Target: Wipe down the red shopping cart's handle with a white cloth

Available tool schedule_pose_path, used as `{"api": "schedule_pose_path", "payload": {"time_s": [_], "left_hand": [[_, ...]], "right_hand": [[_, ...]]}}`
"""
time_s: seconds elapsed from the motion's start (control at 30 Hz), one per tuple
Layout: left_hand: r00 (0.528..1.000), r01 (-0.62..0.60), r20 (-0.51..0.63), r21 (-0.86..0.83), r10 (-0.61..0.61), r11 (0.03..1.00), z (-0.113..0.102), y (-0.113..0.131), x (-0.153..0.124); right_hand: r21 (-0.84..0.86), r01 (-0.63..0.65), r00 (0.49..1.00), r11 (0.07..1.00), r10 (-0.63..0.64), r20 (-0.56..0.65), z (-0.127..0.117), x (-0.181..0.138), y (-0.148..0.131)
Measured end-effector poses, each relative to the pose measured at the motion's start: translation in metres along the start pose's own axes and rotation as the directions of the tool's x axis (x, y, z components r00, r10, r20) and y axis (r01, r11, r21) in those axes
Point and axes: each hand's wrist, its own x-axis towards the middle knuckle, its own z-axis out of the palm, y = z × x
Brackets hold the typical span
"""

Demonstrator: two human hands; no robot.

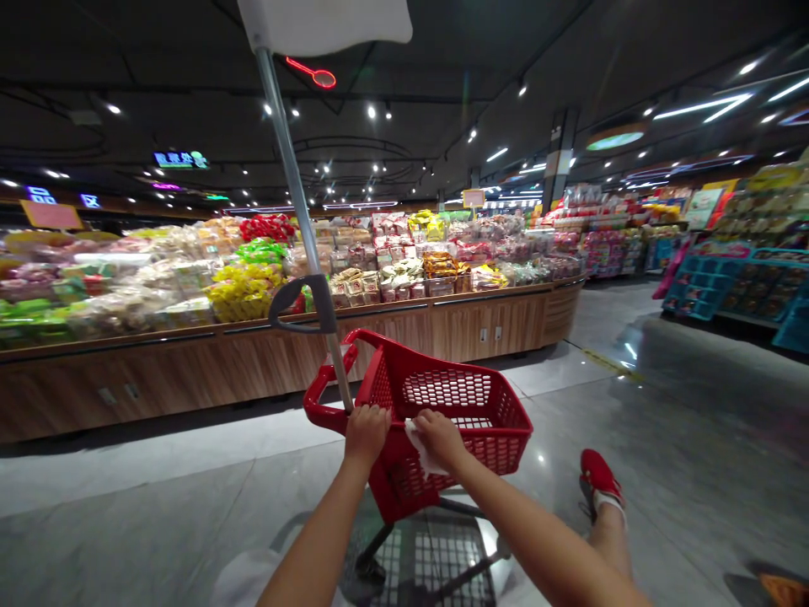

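Note:
A red plastic shopping basket (480, 421) sits on a wheeled cart frame in front of me, with nothing visible inside. A grey metal pole (297, 194) rises from its near rim to a white sign at the top. My left hand (365, 432) is closed around the base of the pole at the basket's rim. My right hand (439, 438) presses a white cloth or tissue (422, 451) against the basket's near edge, fingers curled over it.
A long wooden display counter (190, 371) piled with bagged snacks runs across the left and middle. Shelves with blue crates (714, 287) stand at the right. Shiny grey floor (663, 405) stretches ahead and right. My foot in a red shoe (599, 479) is at lower right.

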Motion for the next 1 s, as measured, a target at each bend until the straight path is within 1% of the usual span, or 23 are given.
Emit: {"api": "schedule_pose_path", "payload": {"time_s": [0.17, 0.23, 0.3, 0.33, 0.37, 0.43, 0.53, 0.6, 0.63, 0.67, 0.7, 0.73, 0.8, 0.87, 0.93, 1.0], "left_hand": [[1.000, 0.029, -0.002, -0.046, -0.029, 0.999, 0.002, -0.006, 0.000], [0.999, 0.036, -0.011, -0.056, -0.037, 0.998, 0.005, -0.005, 0.001], [0.999, 0.048, -0.021, -0.038, -0.049, 0.998, 0.008, -0.004, 0.004], [0.998, 0.055, -0.027, -0.023, -0.055, 0.998, 0.010, -0.002, 0.006], [0.998, 0.061, -0.032, -0.009, -0.061, 0.998, 0.011, 0.000, 0.008], [0.997, 0.070, -0.034, 0.006, -0.069, 0.998, 0.014, 0.004, 0.012], [0.997, 0.072, 0.010, 0.007, -0.072, 0.997, 0.014, 0.010, 0.017], [0.995, 0.079, 0.065, 0.005, -0.080, 0.997, 0.013, 0.011, 0.019], [0.992, 0.082, 0.094, 0.003, -0.082, 0.997, 0.012, 0.011, 0.019], [0.990, 0.082, 0.118, -0.001, -0.081, 0.997, 0.010, 0.010, 0.019], [0.987, 0.078, 0.138, -0.005, -0.077, 0.997, 0.009, 0.009, 0.019], [0.986, 0.073, 0.153, -0.008, -0.071, 0.997, 0.008, 0.007, 0.019], [0.984, 0.061, 0.170, -0.014, -0.058, 0.998, 0.007, 0.005, 0.020], [0.983, 0.064, 0.172, -0.019, -0.060, 0.998, 0.007, 0.004, 0.020], [0.982, 0.087, 0.171, -0.024, -0.082, 0.996, 0.008, 0.004, 0.022], [0.979, 0.111, 0.176, -0.027, -0.105, 0.993, 0.009, 0.005, 0.023]], "right_hand": [[-0.125, -0.078, 0.994, 0.989, 0.086, 0.068, -0.021, -0.050, 0.079], [-0.175, -0.131, 0.987, 0.976, 0.144, 0.065, -0.029, -0.067, 0.107], [-0.211, -0.189, 0.979, 0.959, 0.201, 0.037, -0.032, -0.075, 0.123], [-0.218, -0.208, 0.976, 0.954, 0.218, 0.025, -0.032, -0.075, 0.124], [-0.216, -0.212, 0.975, 0.953, 0.221, 0.018, -0.031, -0.071, 0.120], [-0.178, -0.175, 0.983, 0.968, 0.181, 0.017, -0.024, -0.053, 0.097], [-0.067, -0.066, 0.998, 0.996, 0.066, -0.009, -0.010, -0.010, 0.036], [-0.013, -0.029, 0.999, 0.999, 0.029, -0.040, -0.001, 0.017, -0.004], [0.003, -0.019, 0.998, 1.000, 0.019, -0.055, 0.003, 0.027, -0.019], [0.010, -0.014, 0.998, 1.000, 0.014, -0.058, 0.005, 0.033, -0.028], [0.008, -0.012, 0.998, 1.000, 0.012, -0.054, 0.006, 0.036, -0.031], [-0.002, -0.011, 0.999, 1.000, 0.011, -0.046, 0.006, 0.035, -0.028], [-0.047, -0.021, 1.000, 0.999, 0.020, -0.018, 0.001, 0.022, -0.006], [-0.113, -0.045, 0.999, 0.993, 0.047, 0.014, -0.007, -0.001, 0.033], [-0.183, -0.091, 0.994, 0.979, 0.101, 0.046, -0.016, -0.029, 0.076], [-0.247, -0.157, 0.985, 0.956, 0.170, 0.031, -0.025, -0.052, 0.110]]}}
